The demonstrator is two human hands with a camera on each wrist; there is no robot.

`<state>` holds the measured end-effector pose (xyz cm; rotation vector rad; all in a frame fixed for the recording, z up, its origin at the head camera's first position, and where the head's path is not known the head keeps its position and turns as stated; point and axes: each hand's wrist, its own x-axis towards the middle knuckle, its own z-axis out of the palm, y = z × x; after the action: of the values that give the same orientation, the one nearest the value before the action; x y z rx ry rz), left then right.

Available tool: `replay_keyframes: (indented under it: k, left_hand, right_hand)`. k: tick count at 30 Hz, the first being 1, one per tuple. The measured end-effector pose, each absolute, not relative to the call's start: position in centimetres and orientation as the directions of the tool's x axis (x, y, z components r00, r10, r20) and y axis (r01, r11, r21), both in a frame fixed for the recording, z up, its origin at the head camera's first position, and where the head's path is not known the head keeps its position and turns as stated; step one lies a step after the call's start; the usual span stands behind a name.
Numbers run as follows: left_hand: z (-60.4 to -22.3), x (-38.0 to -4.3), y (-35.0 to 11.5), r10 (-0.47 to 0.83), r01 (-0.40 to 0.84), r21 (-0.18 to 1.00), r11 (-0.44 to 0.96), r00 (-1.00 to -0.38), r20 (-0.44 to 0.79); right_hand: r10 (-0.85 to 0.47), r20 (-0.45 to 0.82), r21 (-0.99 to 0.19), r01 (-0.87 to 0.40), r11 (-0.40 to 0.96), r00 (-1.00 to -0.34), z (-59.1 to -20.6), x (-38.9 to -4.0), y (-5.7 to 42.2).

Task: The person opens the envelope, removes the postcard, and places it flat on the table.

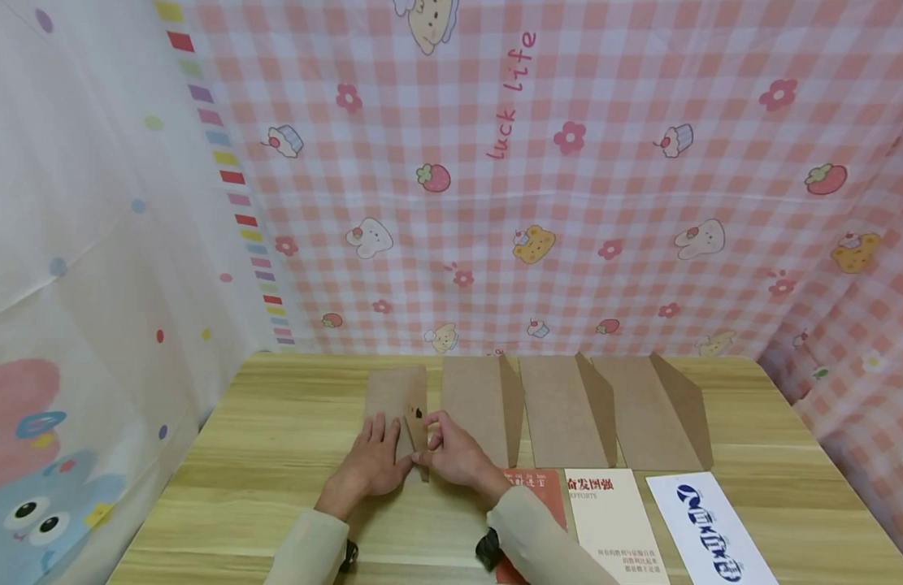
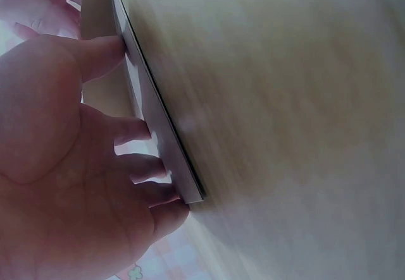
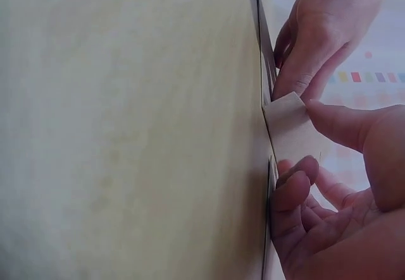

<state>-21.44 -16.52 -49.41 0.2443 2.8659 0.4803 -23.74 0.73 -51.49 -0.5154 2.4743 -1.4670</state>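
Observation:
A brown paper envelope (image 1: pixel 392 390) lies at the left of the row on the wooden table, with its flap (image 3: pixel 288 112) lifted along the right side. My left hand (image 1: pixel 378 459) rests on the envelope with its fingers extended, pressing it to the tabletop; in the left wrist view the fingertips touch its surface. At the flap is my right hand (image 1: pixel 458 455), its thumb against the flap's edge and its other fingers bent near the fold. A small dark mark (image 1: pixel 418 413) shows on the flap. The exact contact of the right index finger is partly hidden.
Three more brown envelopes (image 1: pixel 469 406) lie to the right with flaps unfolded. In front are a red card (image 1: pixel 546 496), partly under the right forearm, a cream card (image 1: pixel 612 520) and a white card with blue print (image 1: pixel 703 528). A checked cloth (image 1: pixel 495 203) hangs behind.

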Motion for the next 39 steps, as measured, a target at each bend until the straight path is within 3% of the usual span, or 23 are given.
replay_keyframes:
  k: [7,17,25,39]
  left_hand:
    - [-49.4,-21.4,-16.5,0.197,0.121,0.344,0.931,-0.961,-0.196]
    - [-49.6,-21.6,-16.4,0.195,0.120,0.335,0.934,-0.960,-0.200]
    - [-49.6,-21.6,-16.4,0.186,0.105,0.341,0.934,-0.959,-0.215]
    - [-49.5,-21.5,-16.5,0.189,0.104,0.354,0.930,-0.959,-0.213]
  right_hand:
    - [-0.445,0.000,-0.899,-0.194,0.392,-0.896,-51.3,-23.9,1.4]
    - [-0.494,0.098,-0.845,-0.334,0.417,-0.864,-51.3,-23.8,1.8]
    - [-0.432,-0.044,-0.871,-0.177,0.459,-0.901,-50.6,-24.0,2.5]
    - [-0.418,-0.193,-0.952,0.066,0.299,-0.888,-50.3,-24.9,3.1]
